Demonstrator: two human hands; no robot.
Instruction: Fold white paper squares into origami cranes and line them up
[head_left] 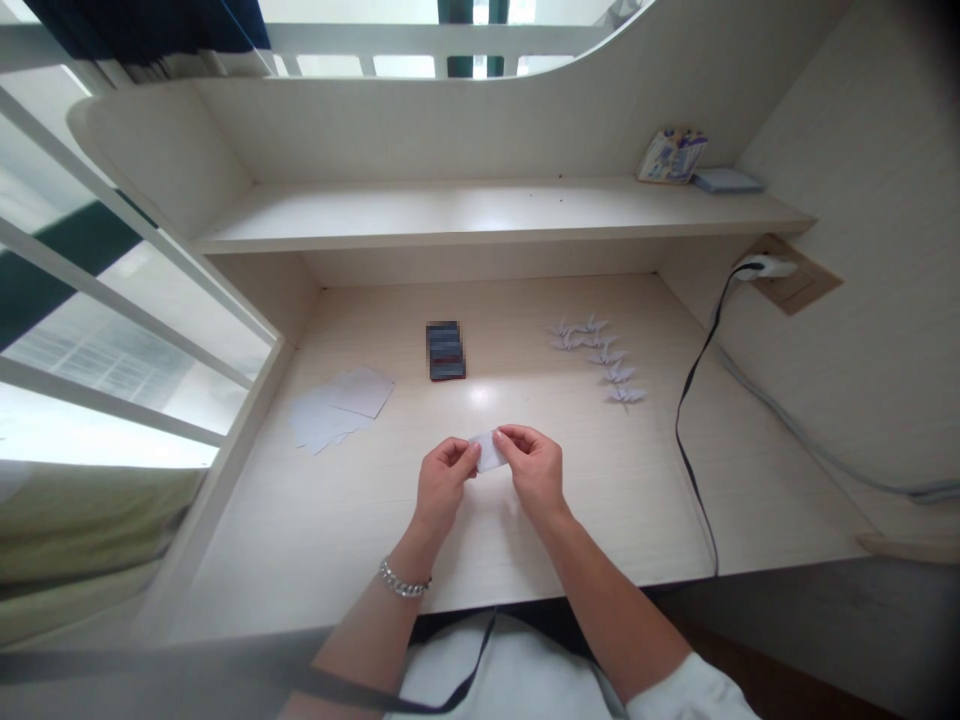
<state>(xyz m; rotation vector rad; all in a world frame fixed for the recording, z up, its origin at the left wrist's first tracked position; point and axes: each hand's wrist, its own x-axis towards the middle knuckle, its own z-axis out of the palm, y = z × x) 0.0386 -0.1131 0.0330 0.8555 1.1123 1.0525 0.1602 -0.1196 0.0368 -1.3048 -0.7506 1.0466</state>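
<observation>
Between my two hands, above the desk's front middle, is a small folded piece of white paper (pixel 490 453). My left hand (pixel 445 478) pinches its left edge between thumb and fingers. On the right side, my right hand (pixel 534 465) grips the paper the same way, thumb on top. Fingers partly hide the paper's ends, and its exact fold cannot be made out. Several white folded paper cranes (pixel 604 358) stand in a curved row at the back right. Loose sheets of white paper (pixel 341 405) lie overlapping on the left.
A dark phone-like rectangle (pixel 446 350), its face blurred, lies on the desk (pixel 360 530) behind my hands. A black cable (pixel 681 420) runs from the wall socket (pixel 796 275) down over the right side. The shelf (pixel 450 210) above holds a small printed box (pixel 673 156) and a flat pale item (pixel 726 181).
</observation>
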